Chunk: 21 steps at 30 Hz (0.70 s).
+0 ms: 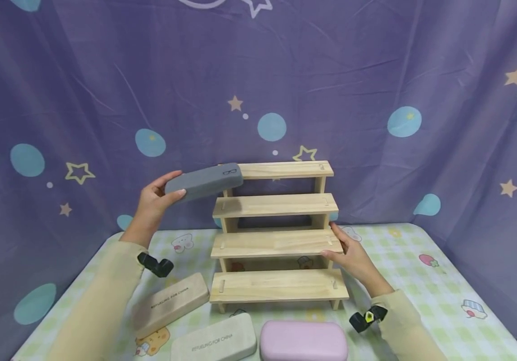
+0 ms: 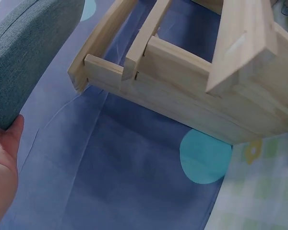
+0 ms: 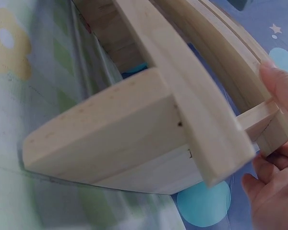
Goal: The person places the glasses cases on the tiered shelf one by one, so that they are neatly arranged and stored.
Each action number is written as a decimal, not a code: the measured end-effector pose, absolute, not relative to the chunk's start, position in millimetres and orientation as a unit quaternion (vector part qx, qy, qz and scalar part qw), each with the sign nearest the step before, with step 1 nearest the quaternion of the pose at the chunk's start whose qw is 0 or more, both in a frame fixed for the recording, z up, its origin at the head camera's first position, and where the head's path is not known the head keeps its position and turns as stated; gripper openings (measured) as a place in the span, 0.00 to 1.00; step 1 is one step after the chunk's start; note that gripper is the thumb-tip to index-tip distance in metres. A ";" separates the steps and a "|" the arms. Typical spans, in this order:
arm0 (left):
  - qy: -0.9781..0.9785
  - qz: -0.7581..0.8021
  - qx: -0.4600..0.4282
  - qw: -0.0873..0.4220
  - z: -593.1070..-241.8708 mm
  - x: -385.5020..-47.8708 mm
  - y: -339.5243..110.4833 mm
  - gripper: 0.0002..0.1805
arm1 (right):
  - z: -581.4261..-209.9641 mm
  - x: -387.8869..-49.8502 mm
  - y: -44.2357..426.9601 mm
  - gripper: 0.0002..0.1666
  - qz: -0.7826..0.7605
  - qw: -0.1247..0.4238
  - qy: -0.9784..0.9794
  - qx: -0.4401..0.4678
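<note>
The left hand (image 1: 154, 200) grips the left end of a grey-blue glasses case (image 1: 206, 181), whose right end overlaps the left end of the top shelf in the head view; whether it touches cannot be told. In the left wrist view the case (image 2: 31, 52) is tilted, with the hand (image 2: 5, 167) at its lower end. A four-tier wooden rack (image 1: 276, 243) stands on the table. My right hand (image 1: 353, 255) holds the right end of its second shelf from the bottom. The right wrist view shows that hand (image 3: 278, 167) with thumb and fingers around a shelf end (image 3: 273, 129).
Two beige cases, one (image 1: 170, 305) front left and one (image 1: 215, 341) nearer the middle, lie before the rack beside a pink case (image 1: 303, 342). A checked cloth (image 1: 425, 296) covers the table; a purple curtain (image 1: 344, 90) hangs behind.
</note>
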<state>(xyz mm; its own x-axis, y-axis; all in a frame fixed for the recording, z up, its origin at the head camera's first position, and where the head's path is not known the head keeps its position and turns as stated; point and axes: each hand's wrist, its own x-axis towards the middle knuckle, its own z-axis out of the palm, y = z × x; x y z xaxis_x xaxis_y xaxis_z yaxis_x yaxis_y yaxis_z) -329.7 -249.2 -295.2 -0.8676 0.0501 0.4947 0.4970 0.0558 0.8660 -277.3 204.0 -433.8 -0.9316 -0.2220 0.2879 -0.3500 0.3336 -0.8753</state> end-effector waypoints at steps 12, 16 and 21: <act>-0.726 -0.640 -0.193 0.160 -288.5 -341.4 -229.9 0.27 | -434.1 -278.7 203.0 0.51 0.565 0.049 -0.806 0.169; -0.718 -0.649 -0.199 0.152 -284.5 -343.7 -221.9 0.28 | -432.9 -277.5 202.5 0.51 0.558 0.049 -0.810 0.170; -0.714 -0.652 -0.209 0.147 -278.7 -347.8 -212.4 0.28 | -433.0 -277.2 203.6 0.51 0.550 0.049 -0.818 0.164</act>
